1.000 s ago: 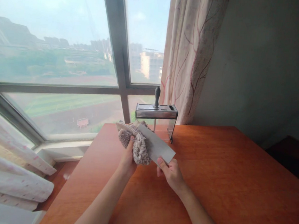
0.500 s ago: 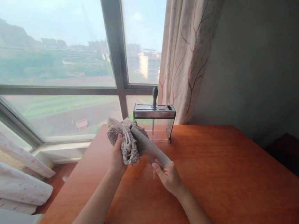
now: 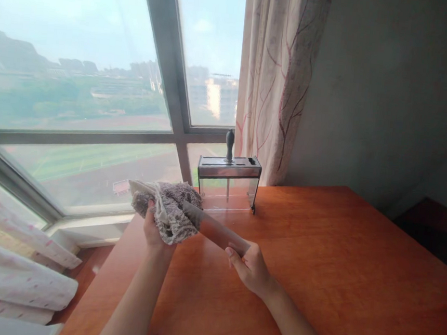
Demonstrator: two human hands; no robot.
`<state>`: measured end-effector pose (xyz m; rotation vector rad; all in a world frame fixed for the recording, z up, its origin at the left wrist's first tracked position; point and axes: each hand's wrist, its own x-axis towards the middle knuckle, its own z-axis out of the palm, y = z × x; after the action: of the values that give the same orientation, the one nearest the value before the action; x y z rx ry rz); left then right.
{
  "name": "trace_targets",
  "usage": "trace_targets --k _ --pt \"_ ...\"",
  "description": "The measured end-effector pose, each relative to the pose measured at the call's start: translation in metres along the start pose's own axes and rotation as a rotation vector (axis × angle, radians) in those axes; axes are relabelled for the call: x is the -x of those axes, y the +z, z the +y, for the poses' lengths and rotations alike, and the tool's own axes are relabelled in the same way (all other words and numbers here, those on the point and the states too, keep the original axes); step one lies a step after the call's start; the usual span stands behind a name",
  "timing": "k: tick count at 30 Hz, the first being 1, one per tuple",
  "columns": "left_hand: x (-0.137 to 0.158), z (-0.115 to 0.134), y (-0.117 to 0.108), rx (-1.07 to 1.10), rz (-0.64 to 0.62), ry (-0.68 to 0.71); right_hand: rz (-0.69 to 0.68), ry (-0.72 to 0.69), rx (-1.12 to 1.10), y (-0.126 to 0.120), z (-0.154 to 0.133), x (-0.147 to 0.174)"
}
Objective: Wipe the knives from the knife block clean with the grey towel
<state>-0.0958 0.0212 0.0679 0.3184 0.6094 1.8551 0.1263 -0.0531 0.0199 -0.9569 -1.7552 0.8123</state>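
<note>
A crumpled grey-and-white fluffy cloth (image 3: 170, 210) is bunched in my left hand (image 3: 158, 232), the thumb pressed onto it. My right hand (image 3: 253, 268) is closed around the near end of a kitchen knife (image 3: 220, 234), hiding its handle. The broad blade slants up to the left, and its tip end lies against the cloth. Both hands are above the table. Beyond them stands a clear-sided knife block (image 3: 228, 174) with a dark slotted top. One knife with a dark handle (image 3: 229, 144) sits upright in it, its blade visible through the clear side.
The reddish-brown wooden table (image 3: 316, 269) reaches far to the right. A large framed window (image 3: 73, 136) is at the left, with a patterned curtain (image 3: 274, 78) behind the knife block. Another curtain (image 3: 14, 274) hangs at lower left, beside the table's left edge.
My left hand and the cloth have shifted left, and the cloth looks more spread out. The knife's blade lies flatter and its face now looks reddish-brown. My right hand has barely moved.
</note>
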Motion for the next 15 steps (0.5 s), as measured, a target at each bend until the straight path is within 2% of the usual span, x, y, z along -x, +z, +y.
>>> trace_targets --k 6,15 --pt "0.012 -0.011 0.005 0.013 -0.013 -0.055 0.030 0.033 -0.046 0.000 0.001 -0.001" --pt "0.039 -0.035 0.017 -0.110 -0.034 -0.261 0.069 0.084 -0.135 0.004 0.002 -0.002"
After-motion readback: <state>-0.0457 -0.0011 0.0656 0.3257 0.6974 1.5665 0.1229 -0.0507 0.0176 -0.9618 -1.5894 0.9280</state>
